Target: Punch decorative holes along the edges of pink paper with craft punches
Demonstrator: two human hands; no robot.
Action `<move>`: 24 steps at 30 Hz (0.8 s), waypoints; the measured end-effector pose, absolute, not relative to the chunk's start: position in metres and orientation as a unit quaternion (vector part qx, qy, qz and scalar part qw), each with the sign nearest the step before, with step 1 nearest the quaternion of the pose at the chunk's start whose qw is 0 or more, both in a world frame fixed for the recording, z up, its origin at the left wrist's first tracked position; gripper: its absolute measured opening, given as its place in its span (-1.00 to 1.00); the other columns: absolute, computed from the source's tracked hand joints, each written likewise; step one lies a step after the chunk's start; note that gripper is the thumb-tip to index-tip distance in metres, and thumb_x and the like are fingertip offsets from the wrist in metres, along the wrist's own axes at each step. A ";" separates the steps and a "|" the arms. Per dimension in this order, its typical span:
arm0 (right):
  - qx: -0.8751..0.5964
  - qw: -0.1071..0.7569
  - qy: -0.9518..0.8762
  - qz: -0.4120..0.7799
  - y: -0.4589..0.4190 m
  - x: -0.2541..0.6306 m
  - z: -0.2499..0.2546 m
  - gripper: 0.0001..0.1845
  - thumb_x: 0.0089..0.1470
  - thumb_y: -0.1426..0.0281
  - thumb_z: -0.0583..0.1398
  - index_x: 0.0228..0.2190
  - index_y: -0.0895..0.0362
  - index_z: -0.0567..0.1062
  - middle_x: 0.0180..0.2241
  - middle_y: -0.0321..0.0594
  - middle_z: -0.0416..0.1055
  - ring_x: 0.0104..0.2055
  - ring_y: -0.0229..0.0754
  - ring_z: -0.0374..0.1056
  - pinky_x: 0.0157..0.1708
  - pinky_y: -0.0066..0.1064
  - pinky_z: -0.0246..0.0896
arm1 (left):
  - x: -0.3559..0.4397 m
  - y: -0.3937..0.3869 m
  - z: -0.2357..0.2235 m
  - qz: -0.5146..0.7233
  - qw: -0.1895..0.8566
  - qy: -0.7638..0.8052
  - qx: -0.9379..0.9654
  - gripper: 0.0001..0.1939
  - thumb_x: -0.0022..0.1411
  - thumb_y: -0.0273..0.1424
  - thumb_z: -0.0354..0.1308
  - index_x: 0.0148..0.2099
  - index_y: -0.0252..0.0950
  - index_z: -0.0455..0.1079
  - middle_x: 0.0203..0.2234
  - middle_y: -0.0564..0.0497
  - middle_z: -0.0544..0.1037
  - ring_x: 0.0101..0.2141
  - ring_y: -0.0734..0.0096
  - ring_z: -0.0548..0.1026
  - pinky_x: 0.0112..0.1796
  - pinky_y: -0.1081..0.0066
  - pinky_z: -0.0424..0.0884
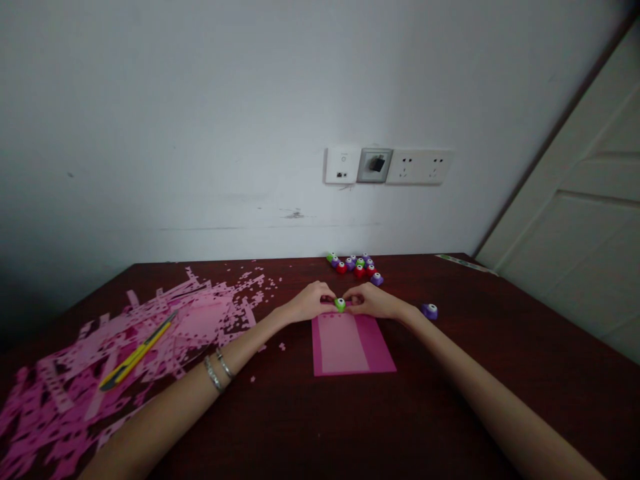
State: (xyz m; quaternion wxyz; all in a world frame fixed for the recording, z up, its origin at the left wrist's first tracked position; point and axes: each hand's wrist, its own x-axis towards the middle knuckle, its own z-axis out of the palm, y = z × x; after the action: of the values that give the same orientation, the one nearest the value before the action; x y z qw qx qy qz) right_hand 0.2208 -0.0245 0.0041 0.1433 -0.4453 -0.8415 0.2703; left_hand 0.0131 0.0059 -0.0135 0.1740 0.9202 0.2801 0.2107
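A small green craft punch (340,305) with a round white eye-like top sits at the far edge of a darker pink sheet (379,347). My left hand (316,302) is closed, its thumb and fingers pinched against the punch's left side. From the right, my right hand (369,301) pinches in the same way, fingertips almost meeting the left ones. Both hands also touch the sheet's far edge, and the undersides of the fingers are hidden. A paler pink strip (344,343) lies lengthwise on the sheet, with small cut marks near its far end.
Several red, purple and green punches (359,271) cluster by the wall. One purple punch (430,311) stands beside my right forearm. A heap of pink paper scraps (200,320) covers the table's left side, with a yellow utility knife (135,357) on top. A ruler-like strip (465,264) lies at far right.
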 end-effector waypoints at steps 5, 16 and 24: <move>-0.441 0.141 -0.846 0.265 -0.024 0.222 0.002 -0.72 -0.03 0.31 0.17 -0.29 0.22 0.52 -0.56 -0.33 0.29 -0.55 -0.35 0.14 -0.56 -0.52 0.00 | 0.013 0.004 -0.013 0.214 0.177 0.278 0.920 -0.77 0.07 -0.27 0.20 -0.25 -0.29 0.47 -0.41 0.00 0.47 -0.35 0.42 0.38 -0.28 0.42 0.26; -0.469 0.115 -0.820 0.308 -0.028 0.239 0.026 -0.79 -0.04 0.33 0.14 -0.40 0.20 0.49 -0.52 -0.24 0.40 -0.54 -0.31 0.24 -0.59 -0.53 0.07 | -0.002 0.000 0.012 0.161 0.241 0.357 0.888 -0.81 0.05 -0.32 0.14 -0.38 -0.35 0.48 -0.48 -0.01 0.50 -0.47 0.47 0.40 -0.44 0.49 0.25; -0.499 0.050 -0.815 0.290 -0.031 0.223 0.020 -0.75 -0.11 0.33 0.17 -0.39 0.24 0.51 -0.50 -0.21 0.43 -0.54 -0.30 0.25 -0.60 -0.53 0.06 | -0.005 -0.007 0.007 0.042 0.207 0.376 0.902 -0.74 -0.05 -0.22 0.21 -0.40 -0.34 0.43 -0.51 0.02 0.49 -0.50 0.49 0.37 -0.48 0.49 0.19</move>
State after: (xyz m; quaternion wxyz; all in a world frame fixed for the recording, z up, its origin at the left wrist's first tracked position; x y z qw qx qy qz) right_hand 0.2228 -0.0309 0.0199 0.0496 -0.4988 -0.8153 0.2897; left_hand -0.0051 -0.0068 0.0069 0.2071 0.9024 0.3756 0.0425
